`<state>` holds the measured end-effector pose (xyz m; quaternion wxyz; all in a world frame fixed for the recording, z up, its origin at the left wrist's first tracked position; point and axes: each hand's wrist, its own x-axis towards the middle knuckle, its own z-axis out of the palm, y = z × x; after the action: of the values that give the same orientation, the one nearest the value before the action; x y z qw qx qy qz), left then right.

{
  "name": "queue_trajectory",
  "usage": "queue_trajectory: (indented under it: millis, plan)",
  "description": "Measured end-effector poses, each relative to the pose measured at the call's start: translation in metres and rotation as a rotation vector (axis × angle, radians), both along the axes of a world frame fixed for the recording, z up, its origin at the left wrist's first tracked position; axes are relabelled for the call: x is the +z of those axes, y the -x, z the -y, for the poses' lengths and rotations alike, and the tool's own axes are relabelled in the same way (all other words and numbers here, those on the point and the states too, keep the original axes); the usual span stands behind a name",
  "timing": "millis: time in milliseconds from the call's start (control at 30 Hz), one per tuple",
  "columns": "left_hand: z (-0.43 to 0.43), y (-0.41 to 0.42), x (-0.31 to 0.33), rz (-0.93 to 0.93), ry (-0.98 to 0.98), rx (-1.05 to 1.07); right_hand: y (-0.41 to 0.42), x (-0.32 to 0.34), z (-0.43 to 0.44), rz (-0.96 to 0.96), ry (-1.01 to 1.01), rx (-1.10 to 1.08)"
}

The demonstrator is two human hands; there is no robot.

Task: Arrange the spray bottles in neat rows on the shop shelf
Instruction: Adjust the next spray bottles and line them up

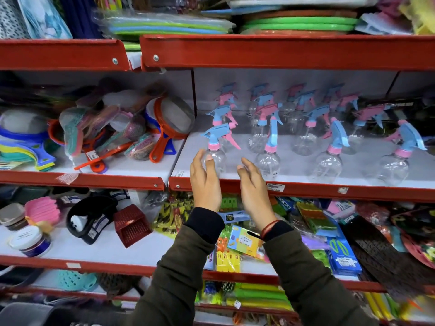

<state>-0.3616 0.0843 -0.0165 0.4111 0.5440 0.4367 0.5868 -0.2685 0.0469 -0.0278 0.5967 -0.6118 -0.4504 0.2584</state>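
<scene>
Several clear spray bottles with blue and pink trigger heads stand in rows on the white shelf (249, 142) with the red front edge. The front-left bottle (217, 149) stands upright near the edge. My left hand (204, 180) is open, its fingers just left of and touching or nearly touching that bottle's clear body. My right hand (253, 184) is open too, between that bottle and the neighbouring front bottle (269, 158), holding nothing. Further right stand two more front bottles (329, 163) (395, 165). Rows behind are blurred.
A grey divider (193, 95) separates the bottle shelf from a pile of strainers and netted scrubbers (122, 128) on the left. The red shelf above (282, 52) holds flat mats. Packets of clips and pegs (235, 241) fill the shelf below my wrists.
</scene>
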Motion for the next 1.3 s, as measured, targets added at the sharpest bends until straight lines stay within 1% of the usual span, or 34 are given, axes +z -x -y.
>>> queue_trajectory:
  millis: [67,133,267,367,500,600,767,867,967,1133,1300]
  plan:
    - [0.013,-0.009,-0.004,-0.018,-0.062,0.004,-0.008,-0.002,0.011,0.008,-0.042,-0.041]
    - [0.021,-0.019,-0.008,-0.03,-0.081,-0.047,-0.019,-0.004,0.022,0.012,-0.099,-0.113]
    - [0.025,-0.042,-0.011,-0.047,-0.012,-0.224,-0.049,-0.01,0.034,-0.034,-0.17,-0.255]
    - [0.021,-0.064,-0.006,-0.034,0.064,-0.311,-0.077,-0.006,0.024,-0.083,-0.14,-0.293]
    - [0.01,-0.09,0.003,-0.106,0.177,-0.368,-0.096,0.006,-0.004,-0.061,0.009,-0.178]
    - [0.006,-0.101,0.004,-0.135,0.194,-0.372,-0.095,0.008,-0.01,-0.06,0.04,-0.103]
    - [0.0,-0.107,0.007,-0.059,0.225,-0.42,-0.096,0.0,0.007,0.062,0.05,-0.184]
    - [-0.007,-0.111,0.009,-0.09,0.225,-0.48,-0.095,-0.005,0.013,0.125,0.041,-0.193]
    - [-0.008,-0.111,0.012,-0.076,0.232,-0.487,-0.096,-0.005,0.014,0.116,0.046,-0.191]
    - [-0.002,-0.105,0.0,-0.054,0.185,-0.333,-0.106,0.0,0.005,0.073,0.064,-0.217]
    - [-0.001,-0.108,0.001,-0.075,0.211,-0.402,-0.106,0.001,-0.006,0.02,0.093,-0.131]
